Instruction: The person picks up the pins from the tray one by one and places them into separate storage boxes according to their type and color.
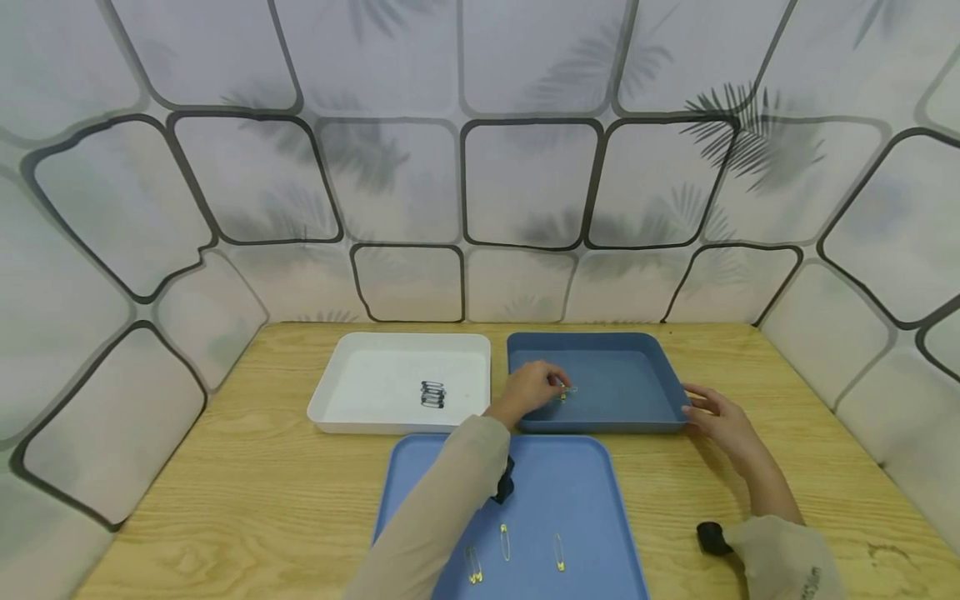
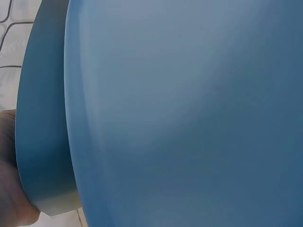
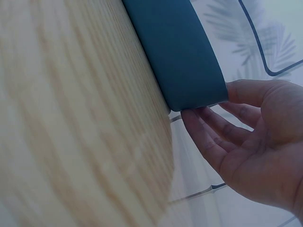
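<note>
In the head view my left hand [image 1: 531, 388] reaches over the front left of the dark blue tray [image 1: 622, 379]. Its thumb and fingertips pinch a gold safety pin [image 1: 562, 395] low over the tray floor; the fingers partly hide it. My right hand [image 1: 723, 425] touches the tray's front right corner from outside. In the right wrist view, the thumb of that hand [image 3: 265, 137] is at the rim, while the extended fingers meet the lower edge of the wall. The left wrist view shows part of the left hand [image 2: 14, 189] beyond a blue tray wall [image 2: 45, 118].
Left of the dark tray stands a white tray [image 1: 375, 383] holding several black safety pins [image 1: 432, 394] in a stack. Nearer, a light blue tray [image 1: 592, 492] carries several gold safety pins [image 1: 505, 542], partly under my left sleeve. All sit on a wooden table [image 1: 247, 492] before a patterned backdrop.
</note>
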`<state>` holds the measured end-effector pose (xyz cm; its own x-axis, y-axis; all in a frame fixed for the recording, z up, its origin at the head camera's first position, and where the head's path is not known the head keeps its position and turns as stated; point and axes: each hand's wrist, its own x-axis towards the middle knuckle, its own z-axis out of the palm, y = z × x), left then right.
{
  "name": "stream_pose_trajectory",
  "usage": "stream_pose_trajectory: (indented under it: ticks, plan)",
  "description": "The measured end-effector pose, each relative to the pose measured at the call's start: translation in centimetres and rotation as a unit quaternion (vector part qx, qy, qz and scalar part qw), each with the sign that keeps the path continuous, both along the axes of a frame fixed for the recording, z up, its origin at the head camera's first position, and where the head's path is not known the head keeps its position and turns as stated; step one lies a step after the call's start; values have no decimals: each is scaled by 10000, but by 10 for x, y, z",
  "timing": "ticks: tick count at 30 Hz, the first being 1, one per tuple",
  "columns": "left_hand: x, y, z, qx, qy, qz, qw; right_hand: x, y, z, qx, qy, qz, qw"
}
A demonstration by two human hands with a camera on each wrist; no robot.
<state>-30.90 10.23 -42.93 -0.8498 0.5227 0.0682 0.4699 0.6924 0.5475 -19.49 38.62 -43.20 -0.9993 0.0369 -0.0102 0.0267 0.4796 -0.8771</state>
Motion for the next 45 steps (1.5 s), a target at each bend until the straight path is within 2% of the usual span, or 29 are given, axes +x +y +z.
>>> stream_pose_trajectory:
  ticks: [7, 13, 26, 30, 34, 41, 45]
  plan:
    - [1, -1, 1, -50, 68, -33, 10000, 0, 1, 1, 10, -1, 19, 10000]
    - [2, -2, 4, -58, -18, -36, 10000, 0, 0, 1, -34, 30, 9, 10000]
    - [5, -7, 8, 501, -345, -189, 9980, 0, 1, -2, -160, 105, -28, 9998]
    - [4, -9, 15, 607, -232, -334, 9973, 0, 0, 0, -108, 123, -48, 9999]
    - [8, -15, 26, 815, -66, -545, 9952, 0, -1, 1, -160, 126, -37, 9998]
    - [20, -26, 43, 826, 334, -705, 9935, 0, -2, 2, -87, 129, -37, 9999]
    - [31, -33, 49, 951, 364, -893, 9908, 0, -1, 1, -39, 116, -32, 9999]
